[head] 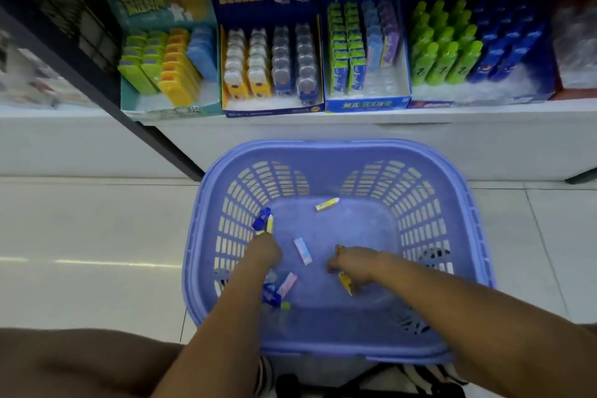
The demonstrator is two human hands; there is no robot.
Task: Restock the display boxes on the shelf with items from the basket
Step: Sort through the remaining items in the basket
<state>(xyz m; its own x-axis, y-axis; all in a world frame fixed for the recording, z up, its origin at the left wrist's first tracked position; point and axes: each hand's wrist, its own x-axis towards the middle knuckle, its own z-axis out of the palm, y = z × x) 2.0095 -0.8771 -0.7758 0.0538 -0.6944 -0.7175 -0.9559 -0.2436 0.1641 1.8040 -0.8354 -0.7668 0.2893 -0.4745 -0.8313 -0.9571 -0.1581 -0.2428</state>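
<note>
Four open cardboard display boxes stand side by side on the white shelf (80,114): a teal box (168,103) at the left with green, yellow and blue cases; a dark blue box (274,112) with four rows of white and grey pieces; a blue-and-green box (366,103) with a bare strip along its right side; a navy box (452,103) of green and blue bottle shapes.

Below them, on the pale tiled floor (97,220), sits one lavender slotted plastic basket (339,144). Both hands are inside it, apart. The left hand (266,250), at the basket's left, grips a blue stick and a yellow stick (265,220) that poke out on its far side; the right hand (352,263), nearer the middle, curls its fingers on one yellow packet (345,283).

Between the hands lies one pale pink-and-blue eraser (303,251), loose; one yellow-and-white tube (327,204) lies beyond both hands; by the left forearm lie one pink-and-white eraser (287,284) and some blue pieces (270,296) that I cannot count.
</note>
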